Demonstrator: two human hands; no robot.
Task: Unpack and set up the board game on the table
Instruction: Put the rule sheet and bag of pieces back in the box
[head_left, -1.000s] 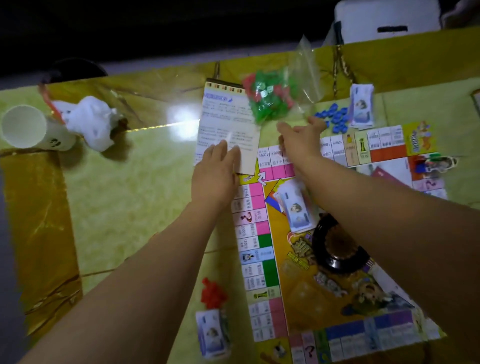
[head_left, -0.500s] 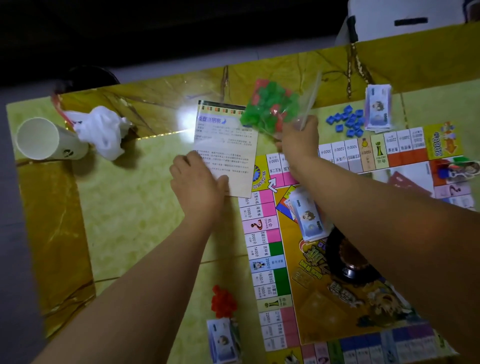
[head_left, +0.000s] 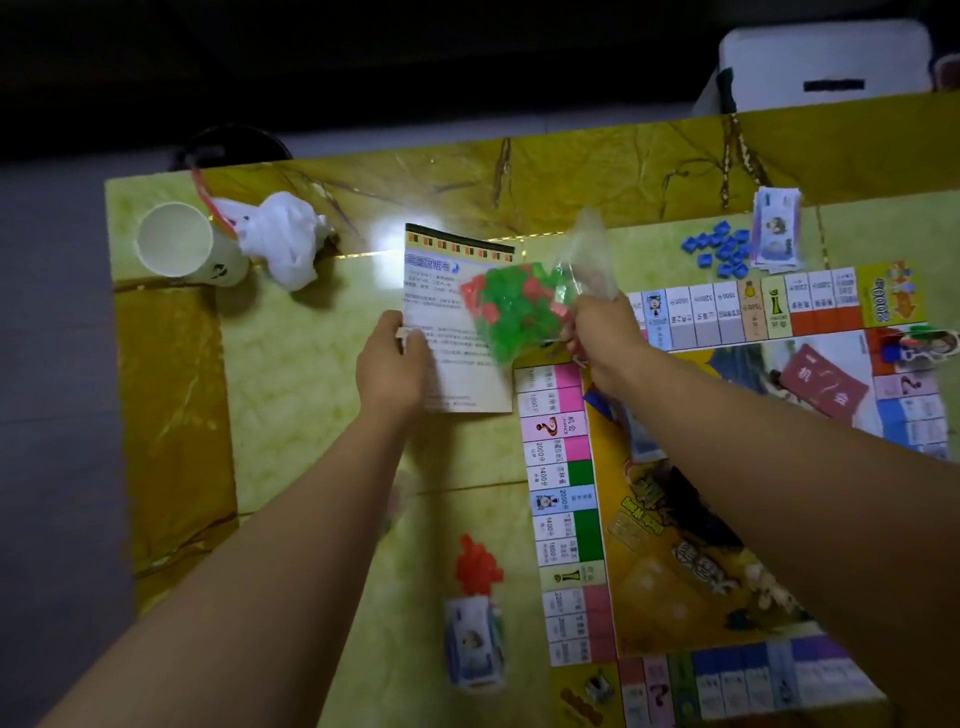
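head view, from the left: a cup (head_left: 174, 239) sits at the far left corner of the worktop (head_left: 291, 405), just beside a white wad (head_left: 283, 244); the left hand (head_left: 389, 369) pinches the left edge of the sheet (head_left: 457, 364), thumb on top; the sheet's long axis runs away from the person; closer in lie red pieces (head_left: 478, 566), just beyond the near notes (head_left: 472, 654); over the sheet's far right part hangs the bag (head_left: 519, 306), clear and full of green and red pieces, lifted off the worktop; the right hand (head_left: 602, 332) has its fingers curled tight round the bag's neck; the loose mouth flares up beyond that hand and the full end bulges to its left, so the bag's long axis runs roughly left to right between the two hands; the board (head_left: 571, 499) lies open to the right of the sheet, their edges just beside each other; blue pieces (head_left: 719, 252) and the far notes (head_left: 776, 231) sit past its far edge; the likely step is emptying the bag; the left hand is nearer the bulge but is busy with the sheet, and would need to let go to help.
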